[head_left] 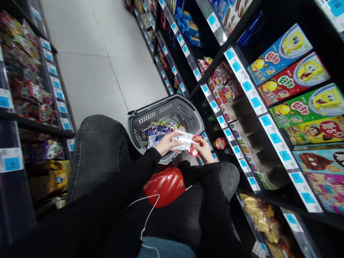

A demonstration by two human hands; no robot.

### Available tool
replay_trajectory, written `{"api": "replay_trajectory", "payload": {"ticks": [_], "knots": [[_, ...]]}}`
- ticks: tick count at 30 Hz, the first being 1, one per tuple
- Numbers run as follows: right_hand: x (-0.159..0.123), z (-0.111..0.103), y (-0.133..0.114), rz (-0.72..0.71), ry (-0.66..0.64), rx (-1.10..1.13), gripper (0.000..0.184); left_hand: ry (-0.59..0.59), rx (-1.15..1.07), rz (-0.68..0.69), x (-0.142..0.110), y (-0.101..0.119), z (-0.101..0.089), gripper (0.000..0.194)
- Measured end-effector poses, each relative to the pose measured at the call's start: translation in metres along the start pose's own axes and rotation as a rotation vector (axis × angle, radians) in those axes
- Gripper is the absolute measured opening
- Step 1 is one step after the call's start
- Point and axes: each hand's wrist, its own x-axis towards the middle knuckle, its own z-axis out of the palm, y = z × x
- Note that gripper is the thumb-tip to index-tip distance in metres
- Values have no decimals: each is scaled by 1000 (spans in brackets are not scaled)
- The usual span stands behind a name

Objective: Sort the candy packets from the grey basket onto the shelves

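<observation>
Both my hands hold small red-and-white candy packets [185,142] over the near right rim of a grey shopping basket [193,123]. My left hand [167,142] has its fingers closed over the left end of the packets. On the right end, my right hand [203,149] pinches the red part between thumb and fingers. How many packets are in my hands I cannot tell. Inside the basket, just beyond my left hand, lies a pile of blue, purple and yellow snack packets [157,134].
Shelves with blue price tags [247,86] line the right, holding cartoon snack boxes [292,75] and red candy bags [228,91]. More bagged sweets [29,89] fill the left shelf. A red stool [168,184] shows between my legs, a white cord [150,215] near it. Grey floor tiles [107,53] stretch ahead.
</observation>
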Motion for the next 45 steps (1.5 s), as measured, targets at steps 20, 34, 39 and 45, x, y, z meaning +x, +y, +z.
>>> {"api": "replay_trajectory", "payload": {"ticks": [20,34,39,45], "knots": [[3,11,-9,-193,27,-246,10,161,1,23,0,0,5,30],[-2,11,-11,-186,-9,-364,12,219,-9,4,1,-2,2,18],[-7,12,-12,-305,21,-402,14,208,-69,-39,1,3,-1,17],[-7,12,-14,-265,-8,-341,17,167,-101,-51,1,5,-4,17]]}}
